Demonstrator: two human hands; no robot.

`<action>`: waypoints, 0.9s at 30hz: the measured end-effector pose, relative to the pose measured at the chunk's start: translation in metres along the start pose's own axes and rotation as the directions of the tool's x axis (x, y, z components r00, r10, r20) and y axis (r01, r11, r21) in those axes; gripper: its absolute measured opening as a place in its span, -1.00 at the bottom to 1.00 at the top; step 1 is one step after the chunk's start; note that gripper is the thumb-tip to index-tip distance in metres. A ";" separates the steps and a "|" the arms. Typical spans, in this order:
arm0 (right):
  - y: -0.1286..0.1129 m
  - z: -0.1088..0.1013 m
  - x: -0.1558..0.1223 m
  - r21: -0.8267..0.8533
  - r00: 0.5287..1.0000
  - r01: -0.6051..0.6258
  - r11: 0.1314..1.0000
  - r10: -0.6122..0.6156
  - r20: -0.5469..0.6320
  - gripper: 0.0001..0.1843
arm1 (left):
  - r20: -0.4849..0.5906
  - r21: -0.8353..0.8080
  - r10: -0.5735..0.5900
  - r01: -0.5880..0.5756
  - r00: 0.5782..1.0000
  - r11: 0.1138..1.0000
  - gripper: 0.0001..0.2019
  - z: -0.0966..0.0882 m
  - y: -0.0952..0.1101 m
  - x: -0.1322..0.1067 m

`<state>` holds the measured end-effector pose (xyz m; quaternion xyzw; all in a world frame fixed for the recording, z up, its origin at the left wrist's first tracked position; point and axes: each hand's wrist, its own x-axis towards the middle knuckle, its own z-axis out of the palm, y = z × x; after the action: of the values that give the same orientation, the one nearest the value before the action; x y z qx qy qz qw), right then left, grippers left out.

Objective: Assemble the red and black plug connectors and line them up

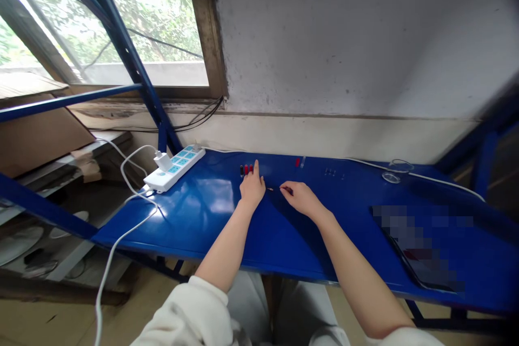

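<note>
One black cylinder (241, 171) and two small red cylinders (246, 170) sit side by side in a short row just left of the frame's centre, while a tiny slender piece (271, 189) shows slightly lower, right of centre.

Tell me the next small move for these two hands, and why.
Probably ease the right hand slightly left, toward the small part: it shows in the gap between that hand and the left hand, close to both, so a short shift should do. Whether the left hand already touches it is too small to tell.
</note>
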<state>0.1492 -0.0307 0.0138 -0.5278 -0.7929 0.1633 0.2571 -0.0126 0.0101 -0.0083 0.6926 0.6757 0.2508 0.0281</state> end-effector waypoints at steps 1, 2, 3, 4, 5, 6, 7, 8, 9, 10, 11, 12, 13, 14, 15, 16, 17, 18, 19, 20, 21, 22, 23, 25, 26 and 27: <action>0.000 0.001 0.000 -0.003 1.000 0.008 1.000 -0.008 -0.013 -0.73 | -0.026 -0.025 0.004 -0.005 1.000 1.000 -0.52 0.000 -0.001 0.001; 0.001 0.002 0.001 -0.006 0.999 0.014 1.000 -0.014 -0.034 -0.74 | -0.051 -0.064 0.009 -0.012 0.999 0.998 -0.59 0.001 -0.001 0.002; 0.002 0.003 0.002 -0.009 0.998 0.013 1.000 -0.014 -0.060 -0.74 | -0.072 -0.119 0.016 -0.024 0.997 0.993 -0.65 0.001 -0.002 0.002; 0.003 0.004 0.003 -0.011 0.996 0.003 1.000 -0.004 -0.090 -0.75 | -0.088 -0.194 0.024 -0.041 0.996 0.980 -0.70 0.002 -0.002 0.003; 0.005 0.005 0.004 -0.009 0.992 -0.023 1.000 0.022 -0.124 -0.75 | -0.096 -0.291 0.034 -0.061 0.995 0.955 -0.74 0.004 -0.001 0.003; 0.006 0.006 0.004 0.000 0.985 -0.068 0.998 0.067 -0.159 -0.76 | -0.095 -0.405 0.048 -0.083 0.994 0.910 -0.77 0.005 0.001 0.002; 0.007 0.007 0.005 0.018 0.973 -0.127 0.992 0.128 -0.193 -0.75 | -0.088 -0.526 0.063 -0.100 0.994 0.845 -0.79 0.006 0.003 0.001; 0.008 0.008 0.005 0.049 0.955 -0.193 0.980 0.199 -0.220 -0.74 | -0.075 -0.638 0.079 -0.109 0.994 0.762 -0.81 0.007 0.006 -0.001; 0.009 0.009 0.006 0.094 0.934 -0.251 0.963 0.267 -0.239 -0.71 | -0.059 -0.730 0.097 -0.109 0.994 0.675 -0.82 0.008 0.010 -0.004; 0.009 0.009 0.006 0.149 0.914 -0.292 0.945 0.321 -0.249 -0.66 | -0.043 -0.797 0.121 -0.107 0.992 0.594 -0.84 0.008 0.014 -0.006; 0.010 0.010 0.007 0.211 0.902 -0.304 0.929 0.351 -0.250 -0.60 | -0.032 -0.842 0.148 -0.107 0.988 0.529 -0.85 0.007 0.019 -0.010; 0.010 0.010 0.007 0.274 0.902 -0.286 0.918 0.355 -0.248 -0.54 | -0.029 -0.869 0.175 -0.111 0.984 0.482 -0.85 0.007 0.023 -0.012; 0.010 0.011 0.007 0.334 0.907 -0.248 0.909 0.340 -0.250 -0.50 | -0.032 -0.886 0.199 -0.120 0.979 0.447 -0.86 0.006 0.026 -0.015; 0.010 0.011 0.007 0.386 0.913 -0.201 0.900 0.315 -0.260 -0.48 | -0.037 -0.898 0.217 -0.128 0.975 0.421 -0.86 0.005 0.029 -0.017; 0.010 0.012 0.007 0.427 0.915 -0.154 0.891 0.291 -0.278 -0.47 | -0.043 -0.906 0.229 -0.135 0.973 0.402 -0.86 0.004 0.031 -0.019; 0.009 0.012 0.007 0.456 0.914 -0.113 0.883 0.272 -0.301 -0.47 | -0.046 -0.912 0.238 -0.138 0.970 0.387 -0.86 0.003 0.033 -0.020; 0.009 0.013 0.007 0.475 0.908 -0.082 0.876 0.262 -0.326 -0.48 | -0.046 -0.917 0.246 -0.138 0.968 0.375 -0.86 0.002 0.034 -0.020; 0.008 0.013 0.007 0.487 0.901 -0.061 0.871 0.258 -0.349 -0.48 | -0.042 -0.920 0.256 -0.138 0.966 0.367 -0.87 0.001 0.035 -0.021; 0.008 0.014 0.006 0.495 0.895 -0.047 0.867 0.256 -0.364 -0.48 | -0.039 -0.920 0.268 -0.139 0.963 0.367 -0.87 0.001 0.035 -0.021; 0.007 0.014 0.006 0.501 0.892 -0.037 0.865 0.255 -0.374 -0.48 | -0.038 -0.915 0.279 -0.146 0.959 0.377 -0.87 0.000 0.035 -0.022; 0.006 0.014 0.005 0.505 0.890 -0.031 0.862 0.254 -0.378 -0.49 | -0.039 -0.904 0.289 -0.157 0.956 0.398 -0.86 -0.001 0.035 -0.023; 0.005 0.014 0.005 0.508 0.891 -0.030 0.861 0.253 -0.377 -0.49 | -0.042 -0.886 0.295 -0.172 0.954 0.430 -0.85 -0.001 0.035 -0.024; 0.004 0.014 0.005 0.508 0.892 -0.030 0.861 0.252 -0.375 -0.49 | -0.046 -0.863 0.297 -0.188 0.954 0.469 -0.84 -0.002 0.034 -0.025; 0.002 0.014 0.004 0.506 0.897 -0.033 0.862 0.249 -0.366 -0.49 | -0.056 -0.803 0.292 -0.217 0.955 0.554 -0.80 -0.004 0.034 -0.028; 0.001 0.014 0.003 0.504 0.899 -0.035 0.863 0.248 -0.362 -0.49 | -0.064 -0.772 0.285 -0.228 0.956 0.593 -0.78 -0.005 0.033 -0.029; -0.001 0.014 0.003 0.502 0.900 -0.035 0.864 0.245 -0.360 -0.49 | -0.075 -0.740 0.275 -0.239 0.958 0.629 -0.77 -0.006 0.033 -0.030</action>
<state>0.1400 -0.0283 0.0035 -0.5265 -0.6129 0.2597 0.5289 0.0167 -0.0228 0.0004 0.7153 0.4083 0.4894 0.2866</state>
